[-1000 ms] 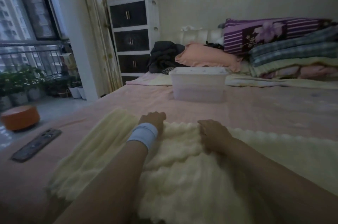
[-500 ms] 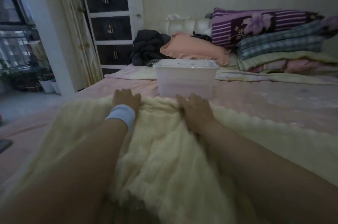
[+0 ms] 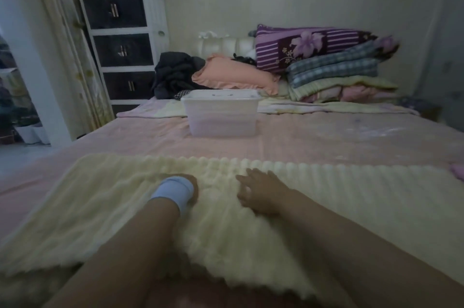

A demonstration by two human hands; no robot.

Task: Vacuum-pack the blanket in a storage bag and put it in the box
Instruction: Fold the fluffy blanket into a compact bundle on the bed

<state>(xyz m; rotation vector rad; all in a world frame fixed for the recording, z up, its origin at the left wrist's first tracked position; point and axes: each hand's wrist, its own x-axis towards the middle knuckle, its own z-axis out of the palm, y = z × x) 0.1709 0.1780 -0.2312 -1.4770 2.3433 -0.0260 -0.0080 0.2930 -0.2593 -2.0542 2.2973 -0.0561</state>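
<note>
Cream blanket (image 3: 326, 197) spread along near edge of bed (image 3: 326, 142), right hand (image 3: 261, 192) flat on it, fingers apart, left hand (image 3: 188, 183) on pile, fingers hidden behind wristband (image 3: 173, 193), possibly curled, clear box (image 3: 221, 116) mid-bed beyond.

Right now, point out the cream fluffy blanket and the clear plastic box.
cream fluffy blanket (image 3: 351, 194), head view, ribbed right part.
clear plastic box (image 3: 222, 119), head view, front wall.

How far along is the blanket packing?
Barely begun. Nothing looks done: the blanket lies flat on the bed. In hand: the left hand and right hand rest on it, seemingly smoothing it. Left: folding, bagging, removing the air, and putting it in the closed box.
</note>
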